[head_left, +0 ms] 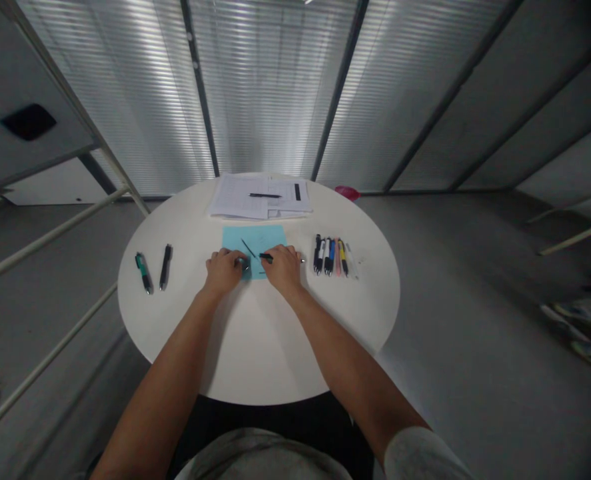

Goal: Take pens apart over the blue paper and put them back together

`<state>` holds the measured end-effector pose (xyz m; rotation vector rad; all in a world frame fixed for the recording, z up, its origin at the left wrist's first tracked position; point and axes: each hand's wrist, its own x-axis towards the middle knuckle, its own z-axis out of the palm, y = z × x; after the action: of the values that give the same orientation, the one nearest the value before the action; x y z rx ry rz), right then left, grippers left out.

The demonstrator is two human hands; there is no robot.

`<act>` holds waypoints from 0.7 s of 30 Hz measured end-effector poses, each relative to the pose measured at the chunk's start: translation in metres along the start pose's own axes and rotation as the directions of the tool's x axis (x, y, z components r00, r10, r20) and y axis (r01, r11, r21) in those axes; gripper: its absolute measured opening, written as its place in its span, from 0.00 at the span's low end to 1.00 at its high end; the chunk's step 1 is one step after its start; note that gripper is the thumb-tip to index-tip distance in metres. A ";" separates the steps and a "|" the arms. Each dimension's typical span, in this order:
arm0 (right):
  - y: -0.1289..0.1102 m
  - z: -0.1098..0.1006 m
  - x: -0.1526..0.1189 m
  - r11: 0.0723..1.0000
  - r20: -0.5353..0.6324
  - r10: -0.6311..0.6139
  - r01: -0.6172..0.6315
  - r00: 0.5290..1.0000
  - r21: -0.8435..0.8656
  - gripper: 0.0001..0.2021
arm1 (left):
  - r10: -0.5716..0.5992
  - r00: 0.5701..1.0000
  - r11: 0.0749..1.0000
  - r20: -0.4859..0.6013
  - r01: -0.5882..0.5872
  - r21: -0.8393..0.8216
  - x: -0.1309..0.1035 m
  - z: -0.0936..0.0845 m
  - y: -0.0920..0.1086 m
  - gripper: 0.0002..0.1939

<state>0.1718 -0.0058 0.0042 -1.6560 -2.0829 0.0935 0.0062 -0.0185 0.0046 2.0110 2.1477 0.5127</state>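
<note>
On a light-blue sheet (275,233), both my hands work close together. My left hand (223,272) has its fingertips pinched at the sheet's left edge, around a small dark, shiny piece (246,265) whose kind I cannot make out. Fingers of my right hand (284,268) are closed on a black pen part (265,256), which pokes out toward the left hand. A silvery tip shows on that hand's far right side. Between the hands lies a thin dark pen refill (248,247), slanted on the sheet. Just below it sits a small black piece (262,271).
Several pens (329,257) lie side by side at the right of the round white table (255,347). A green-and-black pen (144,272) and a black pen (165,267) lie at left. Papers (240,197) with a black pen (265,195) on top are at the back.
</note>
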 end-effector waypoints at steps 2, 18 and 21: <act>0.000 0.000 0.000 1.000 0.005 -0.013 0.013 1.000 0.008 0.09 | -0.007 1.000 1.000 0.003 0.007 0.003 0.000 0.000 0.001 0.17; 0.006 -0.003 -0.001 0.999 0.002 -0.011 0.011 1.000 -0.044 0.09 | -0.004 1.000 0.999 -0.008 0.004 -0.036 0.000 0.001 -0.002 0.16; 0.007 -0.003 -0.001 0.998 0.010 0.002 -0.001 1.000 -0.057 0.09 | 0.002 1.000 0.999 -0.007 -0.003 -0.037 -0.001 0.001 -0.001 0.17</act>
<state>0.1790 -0.0055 0.0040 -1.6939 -2.1103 0.0436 0.0056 -0.0192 0.0037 1.9960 2.1244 0.5562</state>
